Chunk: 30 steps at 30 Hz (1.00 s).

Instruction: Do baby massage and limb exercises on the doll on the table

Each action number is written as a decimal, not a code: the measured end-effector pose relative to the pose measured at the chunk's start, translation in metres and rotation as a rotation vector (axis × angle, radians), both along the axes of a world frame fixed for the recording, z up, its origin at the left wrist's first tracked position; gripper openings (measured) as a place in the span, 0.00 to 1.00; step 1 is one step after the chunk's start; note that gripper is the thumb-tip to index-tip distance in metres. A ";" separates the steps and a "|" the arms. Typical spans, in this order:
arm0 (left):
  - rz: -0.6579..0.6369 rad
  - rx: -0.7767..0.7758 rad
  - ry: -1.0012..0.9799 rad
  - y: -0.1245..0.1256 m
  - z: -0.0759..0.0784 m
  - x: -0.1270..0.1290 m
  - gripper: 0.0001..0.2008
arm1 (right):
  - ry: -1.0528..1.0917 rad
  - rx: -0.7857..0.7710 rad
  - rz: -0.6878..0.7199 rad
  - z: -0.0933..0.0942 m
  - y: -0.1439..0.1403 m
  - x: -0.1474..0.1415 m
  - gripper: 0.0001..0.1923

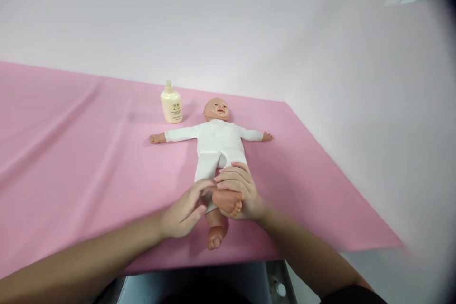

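Cupping doll's foot (pixel 226 200): right hand (pixel 249 198), perhaps left (pixel 183 212) loosely.

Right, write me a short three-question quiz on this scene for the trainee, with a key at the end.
1. True or false: the bottle stands upright.
2. What colour is the cloth under the doll? A green, B pink, C black.
3. Fill in: the person's ____ hand is wrapped around the doll's raised foot.

Key: 1 true; 2 B; 3 right, as the right hand has its fingers curled over it.
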<state>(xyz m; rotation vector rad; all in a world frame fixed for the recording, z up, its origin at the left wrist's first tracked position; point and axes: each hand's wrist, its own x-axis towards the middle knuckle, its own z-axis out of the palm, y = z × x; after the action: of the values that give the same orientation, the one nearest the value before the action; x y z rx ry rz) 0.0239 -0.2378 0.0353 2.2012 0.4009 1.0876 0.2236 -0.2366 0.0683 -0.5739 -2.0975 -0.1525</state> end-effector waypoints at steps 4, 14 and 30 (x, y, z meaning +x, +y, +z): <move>0.025 -0.007 0.043 0.000 0.008 0.002 0.16 | 0.061 -0.058 0.032 0.001 0.000 -0.003 0.15; -0.054 0.096 0.154 0.003 0.020 0.011 0.12 | 0.084 -0.146 -0.018 0.003 -0.002 -0.003 0.16; -0.021 0.261 0.399 0.003 0.015 0.012 0.11 | 0.049 -0.258 0.058 0.006 -0.007 0.001 0.10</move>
<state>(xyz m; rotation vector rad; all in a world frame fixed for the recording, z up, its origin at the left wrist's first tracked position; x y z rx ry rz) 0.0357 -0.2345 0.0504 2.6565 0.4237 0.7160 0.2249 -0.2436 0.0740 -0.6619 -2.0977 0.1665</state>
